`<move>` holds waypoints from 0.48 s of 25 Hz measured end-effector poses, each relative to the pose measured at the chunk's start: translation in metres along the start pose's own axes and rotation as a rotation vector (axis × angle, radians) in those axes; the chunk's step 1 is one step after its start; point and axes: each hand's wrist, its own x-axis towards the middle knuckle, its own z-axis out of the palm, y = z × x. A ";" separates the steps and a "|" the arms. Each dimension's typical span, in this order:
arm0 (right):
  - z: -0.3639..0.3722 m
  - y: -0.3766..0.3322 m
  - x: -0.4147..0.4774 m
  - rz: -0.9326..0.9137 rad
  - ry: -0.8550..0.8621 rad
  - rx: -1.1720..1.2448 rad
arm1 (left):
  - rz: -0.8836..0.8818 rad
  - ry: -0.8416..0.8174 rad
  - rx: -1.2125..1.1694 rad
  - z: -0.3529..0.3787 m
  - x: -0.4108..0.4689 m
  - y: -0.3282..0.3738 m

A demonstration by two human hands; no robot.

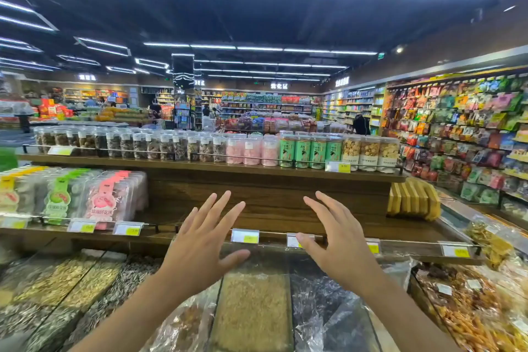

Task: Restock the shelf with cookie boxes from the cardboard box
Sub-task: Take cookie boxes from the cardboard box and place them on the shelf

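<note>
Holding both arms out over the bulk bins [251, 308], you have nothing in either hand: your left hand [200, 243] is spread with straight fingers, and your right hand [334, 243] is splayed the same way, backs toward you, in front of the bare middle of the wooden shelf [271, 208]. A row of yellow boxes [411, 198] stands on edge at that shelf's right end, well apart from both hands. Pink and green packs [100, 197] fill its left end; jars [183, 146] line the tier above.
</note>
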 end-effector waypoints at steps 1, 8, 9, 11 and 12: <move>0.010 -0.001 0.000 -0.017 -0.033 0.008 | -0.009 -0.033 0.002 0.002 -0.009 -0.003; 0.115 -0.051 -0.023 -0.140 -0.314 -0.021 | -0.214 -0.138 0.011 0.041 -0.114 -0.067; 0.132 -0.067 -0.028 -0.167 -0.345 -0.029 | -0.248 -0.155 0.010 0.042 -0.136 -0.080; 0.162 -0.096 -0.039 -0.187 -0.406 -0.014 | -0.299 -0.185 0.046 0.047 -0.175 -0.103; 0.180 -0.116 -0.046 -0.200 -0.447 0.008 | -0.337 -0.197 0.067 0.048 -0.199 -0.117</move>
